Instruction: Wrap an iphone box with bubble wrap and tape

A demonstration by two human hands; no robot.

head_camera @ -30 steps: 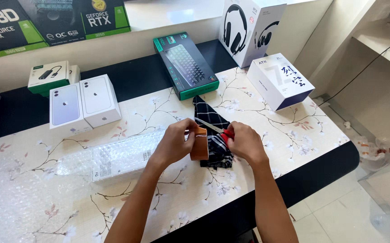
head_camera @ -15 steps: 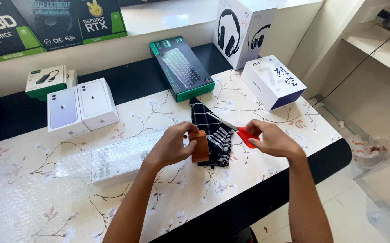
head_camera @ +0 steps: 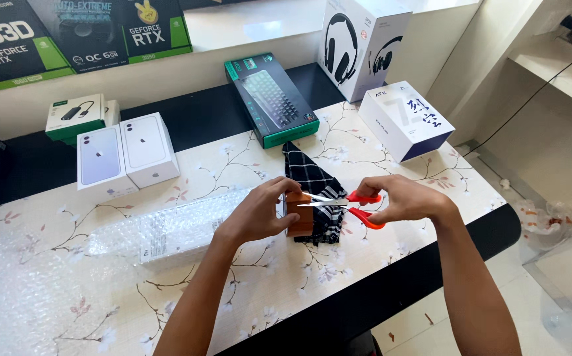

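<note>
Brown roll (head_camera: pixel 300 214): standing on edge near the front middle of the table (head_camera: pixel 48 296), partly over a checked cloth (head_camera: pixel 316 191). Its exact make is too small to tell.

Left hand (head_camera: pixel 257 212): gripping the roll from its left side, fingers curling over the top, thumb underneath.

Scissors (head_camera: pixel 349 206): red handles, blades lying open and pointing left, tips reaching the roll's upper right edge.

Right hand (head_camera: pixel 401 199): clasping the scissors, fingers passing through the red loops, hovering just right of the roll.

Checked cloth: black and white, lying folded under and behind the roll, stretching toward the back of the table.

Bubble wrap (head_camera: pixel 167 231): a clear bundle lying just left of the left hand, more wrap spreading across the table's left end.

Table: wearing a white cover with a branch-and-flower print, a black edge showing along the front.

Two white phone boxes (head_camera: pixel 124 155): sitting side by side, well back on the left.

Small green-and-white box (head_camera: pixel 75 117): resting behind the phone boxes.

Keyboard box (head_camera: pixel 271 99): green-edged, lying flat behind the cloth.

White box (head_camera: pixel 406 120): sitting at the right rear corner.

Headphone box (head_camera: pixel 358 43): standing upright behind it.

Graphics card boxes (head_camera: pixel 81 33): lining the ledge at the upper left.
</note>
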